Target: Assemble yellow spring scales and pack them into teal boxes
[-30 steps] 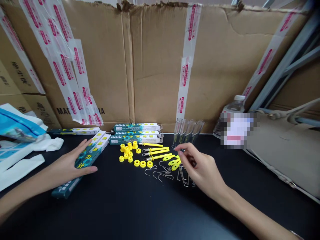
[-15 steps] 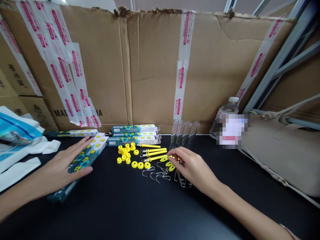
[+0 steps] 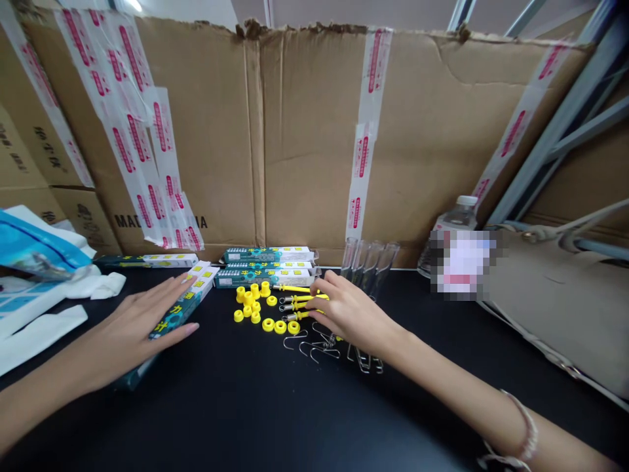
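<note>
My left hand [image 3: 140,318] lies with its fingers stretched over a long green-and-white printed box [image 3: 179,307], thumb apart on the near side. My right hand [image 3: 351,308] is bent over the thin yellow rods [image 3: 295,299], which have metal springs and rings at their left ends. Its fingertips are curled but apart at the rods, and whether they touch is hard to see. Yellow caps and rings [image 3: 255,306] lie to the left of the rods. Wire hooks [image 3: 312,347] are below the right hand. Clear tubes [image 3: 368,259] stand behind it.
More printed boxes [image 3: 268,275] are stacked against the cardboard wall [image 3: 304,144]. A plastic bottle [image 3: 459,213] and a beige bag [image 3: 565,308] stand at the right. White and blue plastic packaging [image 3: 44,262] lies at the left on the black table [image 3: 275,426].
My right hand has moved left, from the right ends of the yellow rods to above them. My left hand stays at the long box. The view has shifted slightly.
</note>
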Motion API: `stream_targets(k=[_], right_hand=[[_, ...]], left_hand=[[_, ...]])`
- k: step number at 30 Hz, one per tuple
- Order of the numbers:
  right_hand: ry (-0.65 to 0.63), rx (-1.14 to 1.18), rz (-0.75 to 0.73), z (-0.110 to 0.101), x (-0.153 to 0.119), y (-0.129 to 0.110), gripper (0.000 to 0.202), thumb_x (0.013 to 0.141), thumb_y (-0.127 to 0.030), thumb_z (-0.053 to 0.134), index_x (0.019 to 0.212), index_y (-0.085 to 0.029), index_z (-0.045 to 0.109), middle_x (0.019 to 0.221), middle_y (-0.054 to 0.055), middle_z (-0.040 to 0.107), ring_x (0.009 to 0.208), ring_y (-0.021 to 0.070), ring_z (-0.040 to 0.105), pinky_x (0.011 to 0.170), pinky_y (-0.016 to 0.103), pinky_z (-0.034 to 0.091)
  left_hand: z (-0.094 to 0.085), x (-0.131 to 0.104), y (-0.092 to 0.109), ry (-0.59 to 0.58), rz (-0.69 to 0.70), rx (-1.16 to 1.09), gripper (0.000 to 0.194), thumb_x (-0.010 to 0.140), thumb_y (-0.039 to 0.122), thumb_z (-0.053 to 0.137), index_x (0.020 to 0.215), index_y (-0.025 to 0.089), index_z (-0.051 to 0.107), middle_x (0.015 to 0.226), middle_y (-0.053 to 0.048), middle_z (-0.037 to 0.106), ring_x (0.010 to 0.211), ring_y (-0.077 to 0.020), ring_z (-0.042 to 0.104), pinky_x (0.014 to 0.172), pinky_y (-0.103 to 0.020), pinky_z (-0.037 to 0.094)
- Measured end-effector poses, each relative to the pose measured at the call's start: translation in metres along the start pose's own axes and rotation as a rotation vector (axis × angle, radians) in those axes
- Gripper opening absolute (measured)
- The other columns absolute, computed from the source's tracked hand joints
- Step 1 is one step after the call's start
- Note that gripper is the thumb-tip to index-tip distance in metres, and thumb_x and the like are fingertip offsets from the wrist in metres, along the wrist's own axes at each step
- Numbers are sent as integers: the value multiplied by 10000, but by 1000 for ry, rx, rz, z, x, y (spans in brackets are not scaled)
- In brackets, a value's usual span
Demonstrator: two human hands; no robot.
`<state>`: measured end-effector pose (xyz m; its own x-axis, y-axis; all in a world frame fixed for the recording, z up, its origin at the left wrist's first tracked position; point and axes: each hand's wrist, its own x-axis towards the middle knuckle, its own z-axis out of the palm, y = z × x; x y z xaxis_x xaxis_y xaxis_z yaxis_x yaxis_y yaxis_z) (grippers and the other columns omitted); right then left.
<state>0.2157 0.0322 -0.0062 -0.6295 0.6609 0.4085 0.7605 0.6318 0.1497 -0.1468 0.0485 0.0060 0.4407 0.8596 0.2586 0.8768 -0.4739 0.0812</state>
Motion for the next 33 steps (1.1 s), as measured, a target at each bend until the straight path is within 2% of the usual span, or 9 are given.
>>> stream_targets(k=[3, 7, 10, 13, 18, 21, 25, 29, 33], right_hand=[[-2, -17, -7, 3, 3, -1, 120, 883, -194, 664, 810, -159, 752, 1000, 127, 650, 930, 273, 547, 777, 408, 491], [34, -5, 1, 4, 5, 1, 147, 890, -164, 643, 776, -149, 734, 974, 129, 667, 913, 272, 554, 767, 407, 485], [113, 35, 52, -2, 2, 0, 152, 927, -174, 586, 863, -137, 719, 951, 125, 682, 890, 257, 557, 793, 417, 482], [228, 133, 155, -11, -5, -10, 176, 968, -217, 526, 946, -135, 680, 901, 94, 692, 826, 211, 576, 752, 355, 502], [290, 1011, 484, -18, -14, -52, 174, 922, -349, 619, 905, -200, 707, 825, 19, 706, 698, 150, 631, 629, 257, 503], [258, 1125, 466, -13, -14, -74, 121, 863, -333, 701, 873, -232, 767, 917, 25, 678, 736, 143, 623, 637, 249, 491], [244, 1004, 402, -8, -15, -76, 166, 895, -334, 666, 1015, -272, 762, 943, 28, 644, 706, 125, 593, 607, 234, 480], [331, 645, 312, -10, -21, -44, 274, 976, -320, 545, 1180, -176, 657, 910, 57, 684, 690, 132, 608, 642, 252, 487], [331, 122, 216, -8, -29, -4, 420, 1007, -342, 466, 654, -179, 624, 567, 24, 613, 526, 142, 550, 530, 270, 405]], left_hand=[[-3, 1, 25, 175, 96, -140, 525, 935, 409, 518, 1419, 212, 469, 1524, -41, 447, 1407, -271, 374, 1159, -480, 252], [6, -1, 83, 213, 197, -505, 225, 933, 349, 533, 1075, 287, 696, 1080, 7, 739, 993, -191, 686, 921, -288, 512], [22, 0, 123, 142, 136, -768, 190, 937, 330, 521, 939, 241, 688, 812, -11, 727, 684, -150, 683, 583, -202, 535], [37, 4, 146, 119, -70, -933, 191, 903, 381, 556, 891, 206, 631, 734, -10, 652, 588, -138, 614, 474, -195, 491], [49, 8, 152, -23, -114, -1043, 327, 805, 426, 683, 1048, 208, 669, 804, -9, 616, 566, -120, 554, 429, -186, 438], [53, 7, 147, -176, -131, -1132, 345, 823, 494, 644, 816, 154, 701, 660, 16, 555, 418, -66, 429, 376, -183, 351], [55, 8, 143, -205, -169, -1198, 425, 812, 547, 630, 779, 127, 680, 618, 16, 541, 405, -70, 441, 403, -200, 374], [53, 10, 140, -130, -207, -1265, 468, 809, 599, 618, 835, 135, 664, 659, 13, 538, 459, -85, 469, 409, -197, 413], [50, 11, 138, -68, -238, -1353, 539, 765, 677, 625, 816, 141, 646, 669, 14, 507, 510, -100, 465, 367, -179, 416]])
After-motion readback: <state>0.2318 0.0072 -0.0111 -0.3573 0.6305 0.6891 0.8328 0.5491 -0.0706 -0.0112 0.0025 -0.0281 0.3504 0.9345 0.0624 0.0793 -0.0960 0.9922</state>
